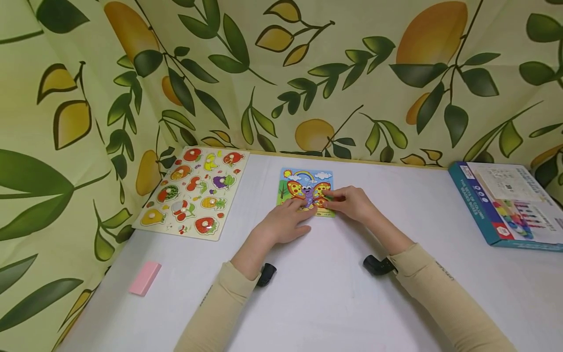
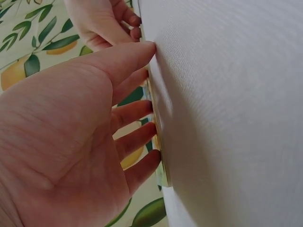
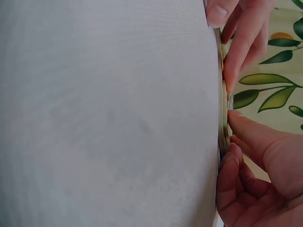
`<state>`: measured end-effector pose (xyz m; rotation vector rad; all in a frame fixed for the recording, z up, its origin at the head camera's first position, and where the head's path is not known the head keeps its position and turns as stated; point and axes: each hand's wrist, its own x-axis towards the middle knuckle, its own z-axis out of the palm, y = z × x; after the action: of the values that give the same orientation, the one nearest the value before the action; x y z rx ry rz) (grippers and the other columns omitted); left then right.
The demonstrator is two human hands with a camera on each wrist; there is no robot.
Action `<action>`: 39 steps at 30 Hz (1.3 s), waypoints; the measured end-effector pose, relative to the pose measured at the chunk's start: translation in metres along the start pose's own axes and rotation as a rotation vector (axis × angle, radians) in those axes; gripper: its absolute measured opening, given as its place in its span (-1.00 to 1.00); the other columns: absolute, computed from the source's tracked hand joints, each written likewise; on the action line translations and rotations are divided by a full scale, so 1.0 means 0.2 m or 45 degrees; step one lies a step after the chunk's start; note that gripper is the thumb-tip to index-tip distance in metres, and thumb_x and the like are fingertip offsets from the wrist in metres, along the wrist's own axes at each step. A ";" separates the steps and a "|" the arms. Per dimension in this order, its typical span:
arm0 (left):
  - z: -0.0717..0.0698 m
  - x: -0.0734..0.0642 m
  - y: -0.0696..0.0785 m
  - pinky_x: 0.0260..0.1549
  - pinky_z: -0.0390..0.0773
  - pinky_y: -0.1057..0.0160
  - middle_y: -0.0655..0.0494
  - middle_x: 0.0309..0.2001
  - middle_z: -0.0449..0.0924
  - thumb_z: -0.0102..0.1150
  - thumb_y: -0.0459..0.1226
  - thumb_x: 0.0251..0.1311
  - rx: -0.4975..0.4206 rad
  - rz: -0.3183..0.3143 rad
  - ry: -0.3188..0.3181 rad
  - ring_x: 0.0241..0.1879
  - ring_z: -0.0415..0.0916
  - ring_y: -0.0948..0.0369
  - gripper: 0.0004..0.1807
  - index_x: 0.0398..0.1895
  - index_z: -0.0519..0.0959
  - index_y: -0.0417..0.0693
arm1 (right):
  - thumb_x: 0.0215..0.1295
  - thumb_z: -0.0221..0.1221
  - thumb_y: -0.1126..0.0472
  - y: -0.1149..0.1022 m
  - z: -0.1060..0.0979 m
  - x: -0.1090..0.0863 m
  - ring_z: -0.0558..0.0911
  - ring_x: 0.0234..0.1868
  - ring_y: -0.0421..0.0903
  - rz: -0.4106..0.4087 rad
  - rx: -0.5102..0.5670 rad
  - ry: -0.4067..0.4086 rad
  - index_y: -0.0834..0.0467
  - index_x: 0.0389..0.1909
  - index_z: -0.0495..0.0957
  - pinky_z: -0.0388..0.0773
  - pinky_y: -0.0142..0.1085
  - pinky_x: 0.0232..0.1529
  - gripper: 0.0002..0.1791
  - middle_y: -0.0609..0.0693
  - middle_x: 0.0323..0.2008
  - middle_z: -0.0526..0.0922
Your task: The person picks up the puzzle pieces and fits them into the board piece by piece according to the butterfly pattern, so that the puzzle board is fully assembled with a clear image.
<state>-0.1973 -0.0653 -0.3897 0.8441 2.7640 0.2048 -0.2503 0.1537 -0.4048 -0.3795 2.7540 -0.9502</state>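
A small square butterfly puzzle (image 1: 287, 188) lies flat on the white table, showing a purple butterfly with red and yellow wings under a rainbow. My left hand (image 1: 288, 221) rests on its lower left part, fingers fairly straight and spread; the left wrist view shows those fingertips on the thin board's edge (image 2: 163, 170). On the right side, my right hand (image 1: 354, 203) has thumb and forefinger at a wing puzzle piece (image 1: 320, 201) and seems to pinch it. In the right wrist view its other fingers (image 3: 229, 177) curl beside the board. The fingers partly hide the lower butterfly.
A fruit peg puzzle board (image 1: 200, 200) lies at the back left. Nearer the left edge is a pink block (image 1: 145, 278). A blue-edged toy box (image 1: 510, 203) lies at the back right. Behind the table hangs a fruit-and-leaf patterned cloth (image 1: 343, 98).
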 end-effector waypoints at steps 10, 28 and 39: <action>0.00 0.00 0.00 0.36 0.16 0.03 0.01 0.45 0.15 -0.03 -0.01 0.44 0.001 0.009 0.004 0.43 0.06 0.03 -0.43 0.48 0.24 0.21 | 0.23 0.33 0.09 0.01 0.02 -0.01 0.42 -0.23 0.00 0.013 0.077 0.046 0.13 0.17 0.59 0.35 -0.26 -0.35 -0.51 0.09 -0.22 0.55; -0.03 -0.02 -0.02 0.41 0.05 0.11 -0.02 0.49 0.09 0.03 -0.09 0.42 -0.220 0.021 -0.060 0.48 -0.02 0.03 -0.37 0.49 0.19 -0.04 | 0.25 0.32 0.20 0.00 0.01 0.01 0.53 -0.20 -0.01 -0.025 0.169 0.110 0.14 0.02 0.61 0.45 -0.27 -0.25 -0.68 0.04 -0.27 0.60; -0.02 -0.01 -0.04 0.41 0.02 0.17 0.03 0.52 0.02 0.01 -0.08 0.43 -0.257 0.009 -0.098 0.50 -0.09 0.11 -0.34 0.51 0.14 -0.07 | 0.26 0.32 0.12 -0.01 0.03 0.01 0.46 -0.26 -0.03 -0.005 0.160 0.104 0.18 -0.01 0.62 0.39 -0.26 -0.27 -0.67 0.03 -0.30 0.58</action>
<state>-0.2010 -0.0726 -0.3862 0.7914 2.6148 0.4349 -0.2508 0.1477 -0.4073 -0.3318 2.7473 -1.1573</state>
